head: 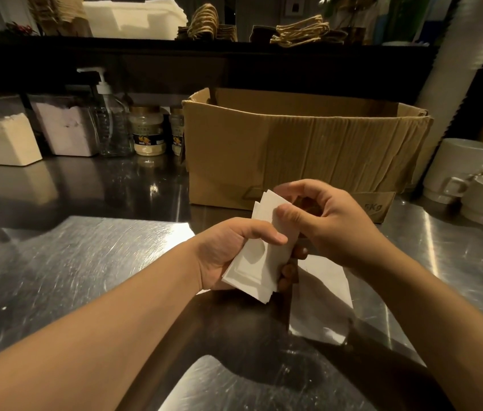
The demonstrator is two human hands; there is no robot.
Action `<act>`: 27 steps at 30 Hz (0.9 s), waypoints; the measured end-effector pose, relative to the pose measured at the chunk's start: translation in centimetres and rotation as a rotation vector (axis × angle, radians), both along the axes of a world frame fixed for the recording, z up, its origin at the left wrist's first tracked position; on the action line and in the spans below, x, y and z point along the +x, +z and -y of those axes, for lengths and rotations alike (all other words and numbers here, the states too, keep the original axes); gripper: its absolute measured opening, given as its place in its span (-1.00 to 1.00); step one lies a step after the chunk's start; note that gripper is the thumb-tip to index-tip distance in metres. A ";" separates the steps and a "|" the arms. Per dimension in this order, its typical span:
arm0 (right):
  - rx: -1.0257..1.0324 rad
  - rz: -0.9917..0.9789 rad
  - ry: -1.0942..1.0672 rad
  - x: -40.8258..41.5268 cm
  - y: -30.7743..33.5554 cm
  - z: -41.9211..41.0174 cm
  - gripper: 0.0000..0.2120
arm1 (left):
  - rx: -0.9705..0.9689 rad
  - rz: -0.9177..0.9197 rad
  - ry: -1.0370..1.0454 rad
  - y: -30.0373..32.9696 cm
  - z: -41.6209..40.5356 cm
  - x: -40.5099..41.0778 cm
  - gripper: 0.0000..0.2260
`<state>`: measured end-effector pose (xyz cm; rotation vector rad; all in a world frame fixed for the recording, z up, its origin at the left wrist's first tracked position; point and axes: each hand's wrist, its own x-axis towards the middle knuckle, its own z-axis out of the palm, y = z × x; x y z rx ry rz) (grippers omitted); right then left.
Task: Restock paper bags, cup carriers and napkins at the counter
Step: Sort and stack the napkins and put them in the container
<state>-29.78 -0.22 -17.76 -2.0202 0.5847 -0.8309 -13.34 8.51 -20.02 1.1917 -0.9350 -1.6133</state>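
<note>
A small stack of white napkins (259, 256) is held above the steel counter (86, 256). My left hand (228, 250) grips the stack from below, thumb across its face. My right hand (320, 221) pinches the stack's upper edge between thumb and fingers. Another white napkin (320, 304) lies flat on the counter under my right wrist. An open cardboard box (293, 149) stands just behind my hands. On the raised shelf at the back sit a pile of white napkins (136, 17) and brown paper bags with twine handles (299, 32).
At the left back stand two containers of powder (6, 143), a clear pump bottle (112, 123) and two small jars (147, 132). White mugs (462, 170) are stacked at the right, with a tall stack of white cups (459, 60) beside them.
</note>
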 end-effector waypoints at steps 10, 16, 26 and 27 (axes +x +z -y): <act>0.112 0.298 0.053 -1.1 1.3 0.5 -0.95 | -0.059 -0.292 0.010 -0.2 0.6 0.8 -0.53; 0.340 0.127 0.366 -2.2 2.5 0.5 -0.89 | -0.031 -0.213 0.169 0.6 0.4 0.6 -0.55; 0.097 -0.051 -0.019 0.1 0.3 -0.5 -0.92 | -0.044 -0.168 -0.002 0.3 0.6 -0.1 -0.36; 0.083 -0.044 -0.039 0.3 0.1 -0.5 -0.92 | -0.060 -0.185 -0.012 0.4 0.4 -0.3 -0.41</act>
